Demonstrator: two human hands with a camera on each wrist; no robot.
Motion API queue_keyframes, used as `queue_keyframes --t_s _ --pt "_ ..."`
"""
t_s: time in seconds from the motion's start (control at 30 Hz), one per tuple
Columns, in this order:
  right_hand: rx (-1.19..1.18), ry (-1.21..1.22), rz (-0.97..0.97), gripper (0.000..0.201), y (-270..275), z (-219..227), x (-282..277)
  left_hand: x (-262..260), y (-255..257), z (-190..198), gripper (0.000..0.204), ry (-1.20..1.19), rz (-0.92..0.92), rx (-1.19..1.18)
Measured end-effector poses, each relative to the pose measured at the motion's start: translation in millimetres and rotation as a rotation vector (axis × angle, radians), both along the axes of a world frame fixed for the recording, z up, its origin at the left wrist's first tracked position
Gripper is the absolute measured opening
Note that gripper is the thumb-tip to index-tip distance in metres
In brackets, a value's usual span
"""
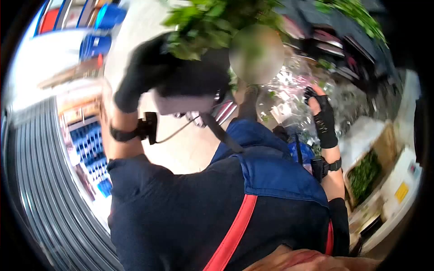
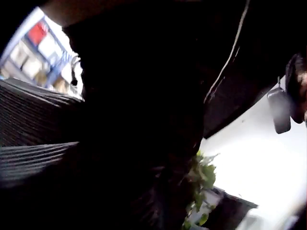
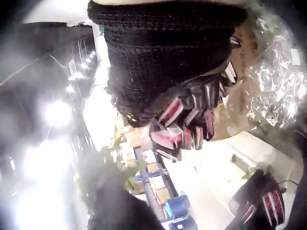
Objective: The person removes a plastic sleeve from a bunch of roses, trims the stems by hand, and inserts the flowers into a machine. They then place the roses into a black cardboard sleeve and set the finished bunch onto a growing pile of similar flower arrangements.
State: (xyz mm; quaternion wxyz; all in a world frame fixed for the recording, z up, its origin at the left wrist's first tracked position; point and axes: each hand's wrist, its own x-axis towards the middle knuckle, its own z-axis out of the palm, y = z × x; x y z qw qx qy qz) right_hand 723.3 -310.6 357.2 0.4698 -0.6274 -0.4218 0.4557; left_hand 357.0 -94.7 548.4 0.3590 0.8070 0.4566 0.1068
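Note:
My left hand (image 1: 147, 70), in a black glove, is raised at the left of the head view beside a dark blurred object (image 1: 194, 74). Leafy greens (image 1: 203, 27) are above that object; the left fingers cannot be made out. Dark glove fabric fills much of the left wrist view, with leaves (image 2: 204, 179) below it. My right hand (image 1: 323, 117), in a black glove with bare fingertips, reaches forward with fingers extended over crumpled clear plastic (image 1: 289, 86). Whether it touches the plastic cannot be told. In the right wrist view that plastic (image 3: 278, 81) lies right of the glove (image 3: 168, 57).
A box of greens (image 1: 366, 174) stands at the lower right. Dark bundles with pink and white stripes (image 1: 327, 40) lie at the upper right. Blue bins (image 1: 96, 46) and shelving are at the left, above a grey corrugated shutter (image 1: 49, 189).

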Motion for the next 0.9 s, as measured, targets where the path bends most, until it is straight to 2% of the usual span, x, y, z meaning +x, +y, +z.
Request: queue_keyframes --t_s 0.03,0.1,0.17,0.2,0.23,0.3,0.37,0.43,0.47,0.5,0.53,0.6,0.63,0.7,0.73,0.77,0.83,0.9 --pt "-0.061 -0.019 0.005 0.041 19 -12 -9 -49 4 18 0.051 0.217 0.059 0.285" --pt "-0.120 -0.035 0.021 0.036 43 -39 -34 -115 10 33 0.040 0.678 0.098 0.526" --pt "-0.204 0.011 0.049 0.037 49 -67 -45 -179 26 -1 0.032 0.953 0.145 0.626" --pt "-0.217 -0.117 0.122 0.037 57 -73 -58 -210 38 -19 0.028 1.082 0.157 0.669" --pt "-0.232 -0.246 0.195 0.037 62 -77 -71 -197 45 -27 0.020 1.191 0.214 0.547" --pt "-0.303 -0.156 0.224 0.039 68 -97 -95 -245 77 -88 0.019 1.092 0.062 0.593" --pt "-0.365 -0.179 0.268 0.039 74 -108 -117 -296 111 -175 0.013 1.149 -0.046 0.632" --pt "-0.413 -0.187 0.332 0.042 78 -115 -130 -319 127 -256 0.011 1.190 -0.124 0.629" --pt "-0.418 -0.212 0.383 0.042 80 -122 -135 -315 133 -288 0.009 1.178 -0.170 0.564" --pt "-0.423 -0.241 0.429 0.042 85 -131 -139 -309 142 -329 0.010 1.192 -0.134 0.402" --pt "-0.447 -0.157 0.378 0.041 91 -133 -148 -284 145 -352 0.015 1.345 -0.185 0.312" --pt "-0.301 -0.341 0.494 0.041 104 -142 -156 -277 131 -428 0.025 1.382 -0.320 0.392" --pt "-0.229 -0.450 0.543 0.040 113 -144 -156 -273 126 -483 0.043 1.574 -0.395 0.056" --pt "-0.232 -0.511 0.602 0.038 153 -112 -158 -245 125 -512 0.049 1.430 -0.185 -0.018" --pt "-0.272 -0.505 0.571 0.039 171 -96 -154 -230 125 -524 0.054 1.351 -0.084 -0.047" --pt "-0.125 -0.554 0.561 0.034 195 -70 -150 -226 129 -536 0.055 1.371 -0.126 -0.164" --pt "-0.266 -0.460 0.302 0.021 237 -12 -133 -222 128 -545 0.059 1.425 -0.200 -0.423" --pt "0.041 -0.657 0.207 0.021 271 22 -85 -216 142 -542 0.063 1.480 -0.263 -0.681"
